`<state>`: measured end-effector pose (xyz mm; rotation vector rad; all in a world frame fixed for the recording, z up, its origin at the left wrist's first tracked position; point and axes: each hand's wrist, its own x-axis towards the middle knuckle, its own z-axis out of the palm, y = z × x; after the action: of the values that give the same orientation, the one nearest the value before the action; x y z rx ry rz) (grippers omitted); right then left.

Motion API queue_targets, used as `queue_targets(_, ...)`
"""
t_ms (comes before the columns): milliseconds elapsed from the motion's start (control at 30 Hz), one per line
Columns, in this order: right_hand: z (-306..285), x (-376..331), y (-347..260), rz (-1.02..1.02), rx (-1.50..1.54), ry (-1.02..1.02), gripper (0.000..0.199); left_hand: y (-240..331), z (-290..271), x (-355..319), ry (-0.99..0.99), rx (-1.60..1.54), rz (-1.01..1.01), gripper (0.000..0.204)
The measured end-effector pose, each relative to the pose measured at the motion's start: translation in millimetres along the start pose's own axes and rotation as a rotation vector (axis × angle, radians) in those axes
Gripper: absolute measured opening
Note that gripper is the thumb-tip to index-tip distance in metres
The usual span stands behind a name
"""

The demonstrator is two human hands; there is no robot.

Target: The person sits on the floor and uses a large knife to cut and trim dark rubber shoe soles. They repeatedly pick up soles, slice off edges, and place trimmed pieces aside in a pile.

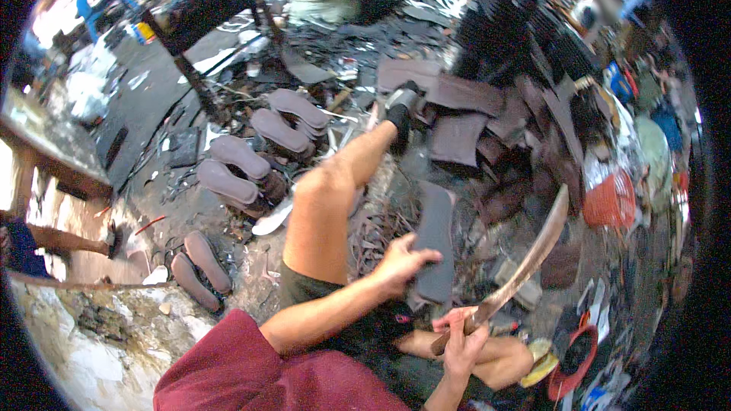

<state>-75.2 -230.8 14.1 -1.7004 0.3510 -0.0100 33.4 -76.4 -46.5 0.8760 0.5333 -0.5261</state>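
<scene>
My left hand (pixel 407 262) grips the near left edge of a dark grey piece shaped like a shoe sole (pixel 436 232), its thumb and fingers closed on it. The piece points away from me, over a heap of dark trimmings (pixel 378 240). A long curved knife (pixel 537 255) is in my right hand (pixel 462 344), the fingers wrapped round its wooden handle. Its blade slants up to the far right, apart from the grey piece. What lies under my left fingers is partly hidden.
Stacks of brown soles (pixel 232 156) stand left of my bent knee, with a smaller stack (pixel 202 270) nearer. Dark brown sheets (pixel 457 139) pile up ahead. A red basket (pixel 611 199) sits at the right. Another person's leg (pixel 72 241) reaches in at the left.
</scene>
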Motion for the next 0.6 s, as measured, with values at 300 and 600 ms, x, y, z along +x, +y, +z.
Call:
queue_targets(300,-67,-71,26,-0.127,-0.438,-0.15,0.036,68,-27,-93,0.021,0.097,0.068,0.044)
queue_targets(600,-53,-57,33,-0.212,-0.436,-0.315,0.03,65,-50,-97,0.086,0.116,0.091,0.045)
